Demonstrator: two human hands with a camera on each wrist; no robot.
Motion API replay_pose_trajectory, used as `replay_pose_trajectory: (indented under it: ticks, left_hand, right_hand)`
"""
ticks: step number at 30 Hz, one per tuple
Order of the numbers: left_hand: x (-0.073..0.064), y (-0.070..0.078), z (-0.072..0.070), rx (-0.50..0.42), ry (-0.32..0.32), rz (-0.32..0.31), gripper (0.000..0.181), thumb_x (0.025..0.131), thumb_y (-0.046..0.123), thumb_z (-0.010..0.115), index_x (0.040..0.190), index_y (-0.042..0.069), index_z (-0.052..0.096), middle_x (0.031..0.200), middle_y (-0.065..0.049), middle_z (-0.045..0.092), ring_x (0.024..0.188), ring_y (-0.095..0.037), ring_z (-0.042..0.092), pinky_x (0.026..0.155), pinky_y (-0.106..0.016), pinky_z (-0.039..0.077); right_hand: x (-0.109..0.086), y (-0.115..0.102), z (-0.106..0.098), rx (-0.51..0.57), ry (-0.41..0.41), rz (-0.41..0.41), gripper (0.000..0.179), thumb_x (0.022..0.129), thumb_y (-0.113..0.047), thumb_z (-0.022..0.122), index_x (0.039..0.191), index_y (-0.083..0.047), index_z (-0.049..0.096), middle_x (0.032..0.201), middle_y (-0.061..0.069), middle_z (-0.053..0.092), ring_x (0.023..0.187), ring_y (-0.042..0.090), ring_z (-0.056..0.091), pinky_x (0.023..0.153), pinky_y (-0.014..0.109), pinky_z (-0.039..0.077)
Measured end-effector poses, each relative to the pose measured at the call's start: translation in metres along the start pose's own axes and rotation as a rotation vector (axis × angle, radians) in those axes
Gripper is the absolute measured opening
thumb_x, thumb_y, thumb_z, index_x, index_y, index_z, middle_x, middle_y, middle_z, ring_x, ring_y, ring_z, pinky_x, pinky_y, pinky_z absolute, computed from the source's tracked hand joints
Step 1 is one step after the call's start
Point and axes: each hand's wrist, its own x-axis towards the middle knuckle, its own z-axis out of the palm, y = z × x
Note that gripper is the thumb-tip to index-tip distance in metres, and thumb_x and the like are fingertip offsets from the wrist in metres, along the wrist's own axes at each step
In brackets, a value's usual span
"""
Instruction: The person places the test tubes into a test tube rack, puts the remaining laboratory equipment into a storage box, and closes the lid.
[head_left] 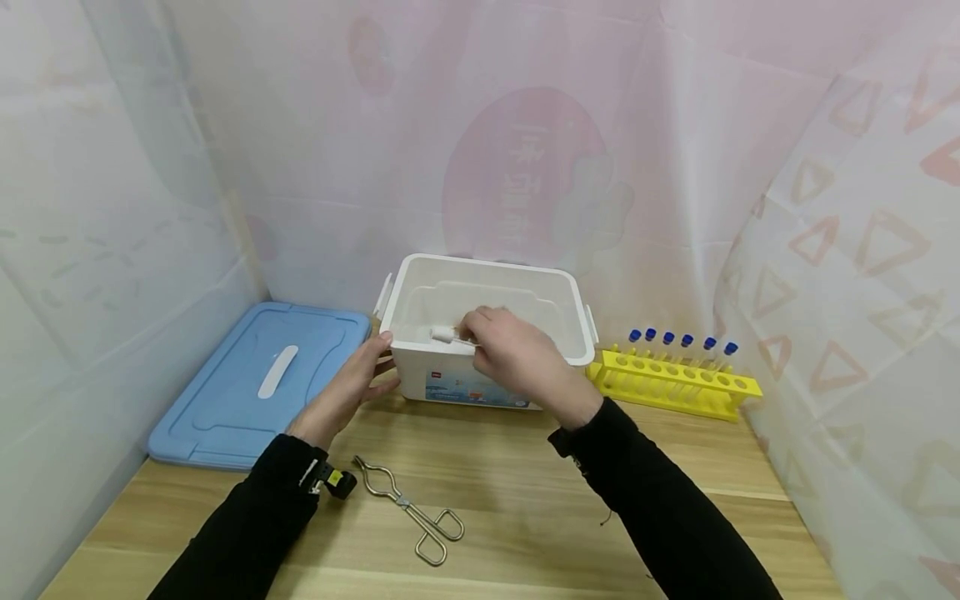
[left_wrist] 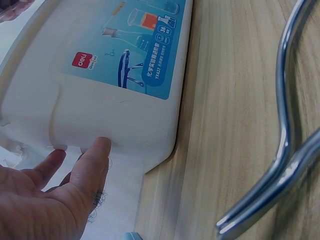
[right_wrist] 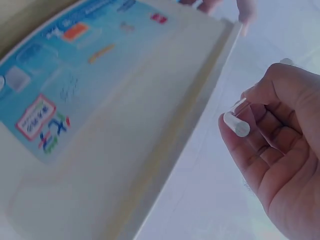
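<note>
My right hand (head_left: 517,350) is over the front rim of the white plastic box (head_left: 411,372). It pinches a slender white rod-like item (head_left: 443,334) with a thicker white end that points left; I cannot tell its exact kind. In the right wrist view, a short white cylindrical end (right_wrist: 237,125) shows between thumb and fingers. My left hand (head_left: 348,390) rests against the box's left front corner, its thumb by the rim. Fingertips (left_wrist: 102,144) touch the outer wall in the left wrist view. The inside of the box near its front wall is hidden.
Metal crucible tongs (head_left: 405,503) lie on the wooden table in front of the box. A blue lid (head_left: 225,392) with a white handle lies at left. To the right stands a yellow rack (head_left: 675,383) with several blue-capped test tubes. Printed curtains enclose the table.
</note>
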Motion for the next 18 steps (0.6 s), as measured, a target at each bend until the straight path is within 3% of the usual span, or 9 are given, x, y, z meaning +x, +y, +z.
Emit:
replay_pose_trajectory:
  ticks: [18]
  left_hand:
    - [-0.003, 0.001, 0.001, 0.006, -0.002, 0.008, 0.085, 0.125, 0.061, 0.036, 0.189, 0.01, 0.014, 0.194, -0.028, 0.017, 0.182, -0.054, 0.023, 0.143, -0.07, 0.041]
  right_hand:
    - [0.026, 0.047, 0.0, 0.047, -0.039, 0.125, 0.027, 0.111, 0.004, 0.065, 0.135, -0.001, 0.077, 0.127, 0.016, 0.079, 0.116, 0.032, 0.075, 0.102, 0.045, 0.068]
